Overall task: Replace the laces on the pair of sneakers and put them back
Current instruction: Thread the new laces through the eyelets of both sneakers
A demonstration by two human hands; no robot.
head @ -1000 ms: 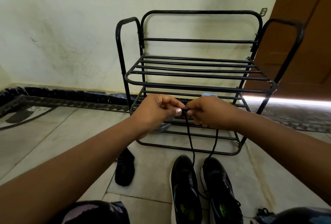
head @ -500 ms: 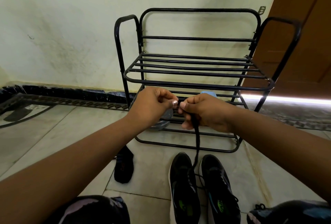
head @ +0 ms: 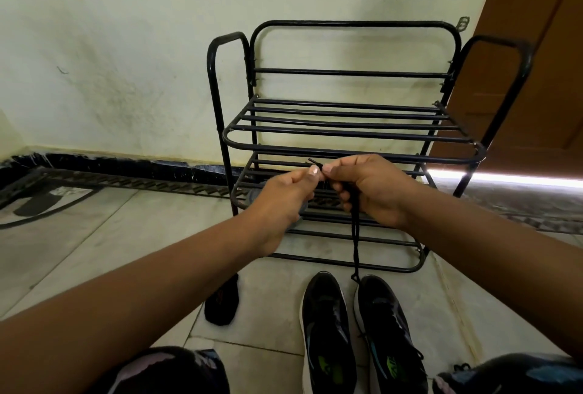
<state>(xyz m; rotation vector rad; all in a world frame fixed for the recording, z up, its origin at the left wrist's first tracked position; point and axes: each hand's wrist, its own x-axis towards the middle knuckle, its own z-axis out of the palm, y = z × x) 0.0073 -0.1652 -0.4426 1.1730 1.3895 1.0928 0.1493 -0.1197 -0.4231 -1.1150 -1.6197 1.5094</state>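
1. Pinching the ends of a thin black shoelace (head: 355,236), the left hand (head: 282,196) and right hand (head: 375,188) meet fingertip to fingertip in front of the rack; each grip is closed on the lace between thumb and forefinger, and a short tip pokes up above the left thumbnail.
2. From the right hand the lace hangs straight down, doubled and slightly twisted, its lower loop ending just above the toe of the right-hand black sneaker (head: 389,333).
3. Beside that shoe, nearly touching, lies the left-hand black sneaker (head: 326,330); both point toward the rack and show green patches inside.
4. A small black cloth item (head: 222,303), perhaps a sock, lies on the pale marble tile floor (head: 132,255) to the left of the sneakers.
5. Behind the hands stands a black tubular metal shoe rack (head: 347,122) against a scuffed pale green wall (head: 126,62), with a brown wooden door (head: 536,46) at right and light under it.
6. A grey round object on the lower shelf is mostly hidden by the left hand; I cannot tell what it is. The sneakers' heels are cut off below.
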